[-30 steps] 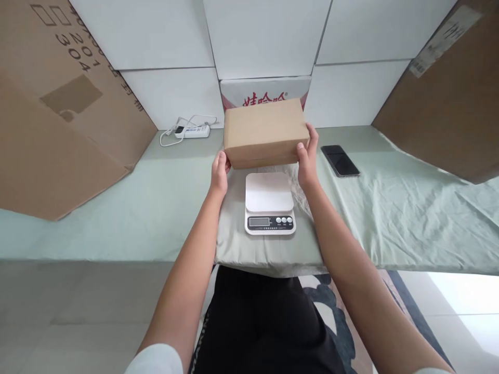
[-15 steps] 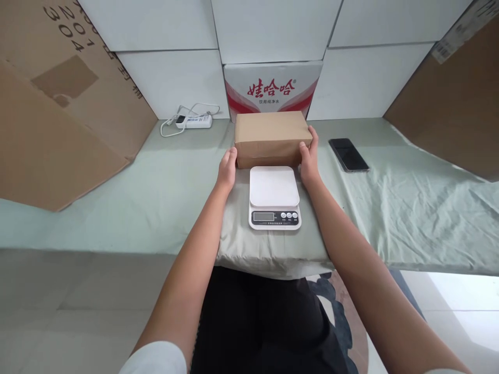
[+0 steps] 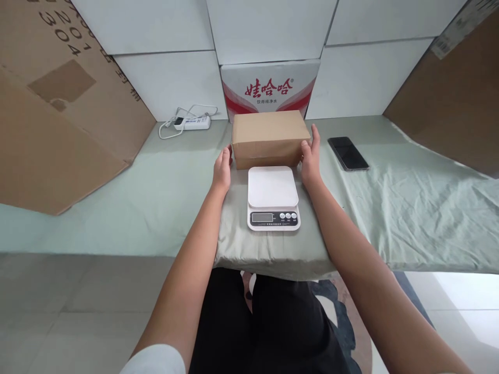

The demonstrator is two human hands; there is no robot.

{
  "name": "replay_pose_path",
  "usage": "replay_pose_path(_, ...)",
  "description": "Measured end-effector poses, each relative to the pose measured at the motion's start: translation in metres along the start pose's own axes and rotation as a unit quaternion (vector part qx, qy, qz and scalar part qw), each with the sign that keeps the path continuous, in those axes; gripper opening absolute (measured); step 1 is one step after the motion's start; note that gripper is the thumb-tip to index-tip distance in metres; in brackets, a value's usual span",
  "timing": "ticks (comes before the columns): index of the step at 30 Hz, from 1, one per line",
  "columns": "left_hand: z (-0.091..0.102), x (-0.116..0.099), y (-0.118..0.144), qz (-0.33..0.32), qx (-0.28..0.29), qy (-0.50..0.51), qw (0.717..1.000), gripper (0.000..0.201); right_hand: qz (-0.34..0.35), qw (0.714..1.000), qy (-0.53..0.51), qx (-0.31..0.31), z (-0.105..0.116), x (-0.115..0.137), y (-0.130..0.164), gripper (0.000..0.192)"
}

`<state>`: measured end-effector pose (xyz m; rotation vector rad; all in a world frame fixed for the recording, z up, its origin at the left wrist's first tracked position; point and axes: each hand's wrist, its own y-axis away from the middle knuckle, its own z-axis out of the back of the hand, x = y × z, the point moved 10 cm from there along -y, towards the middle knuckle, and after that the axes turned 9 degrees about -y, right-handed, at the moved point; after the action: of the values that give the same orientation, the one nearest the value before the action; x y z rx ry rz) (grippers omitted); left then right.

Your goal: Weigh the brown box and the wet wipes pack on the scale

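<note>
A brown cardboard box sits behind a white kitchen scale, its printed wall box behind it. My left hand is at the box's left side, a narrow gap between them, with its fingers partly hidden. At the right front corner, my right hand has its index finger raised away from the box. Its thumb is close to the corner, and whether it still touches cannot be made out. Buttons and a blank-looking display line the scale's front.
A black phone lies to the right. At the back left is a white power strip with a cable. Large cartons flank the green-clothed table, and a red-and-white carton stands at the back.
Both hands have loosened from the cardboard box; the left has moved slightly outward and the right fingers have spread. The box stays behind the scale. The camera view has shifted a little.
</note>
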<state>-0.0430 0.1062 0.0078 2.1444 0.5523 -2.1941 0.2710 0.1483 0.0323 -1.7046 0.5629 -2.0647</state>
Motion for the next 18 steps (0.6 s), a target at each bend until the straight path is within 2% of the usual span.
replay_pose_path(3,-0.007,-0.005,0.003,-0.012,0.028,-0.003,1.0,0.086,-0.033,0.999,-0.029,-0.024,0.005,-0.005,0.0,0.094)
replay_pose_path(6,-0.013,-0.011,0.007,-0.024,0.053,-0.001,0.998,0.088,-0.027,0.999,-0.031,-0.034,0.003,-0.001,-0.001,0.1)
replay_pose_path(10,-0.015,-0.018,0.01,-0.035,0.058,0.002,0.998,0.085,-0.037,0.997,-0.057,-0.031,-0.002,0.006,0.0,0.107)
replay_pose_path(13,-0.011,-0.031,0.013,-0.074,0.034,-0.013,0.997,0.082,-0.02,0.996,-0.069,-0.042,-0.001,0.025,0.001,0.111)
replay_pose_path(18,-0.001,-0.062,0.032,-0.136,-0.003,-0.032,0.99,0.08,0.01,0.998,-0.054,-0.041,0.003,0.077,0.016,0.108)
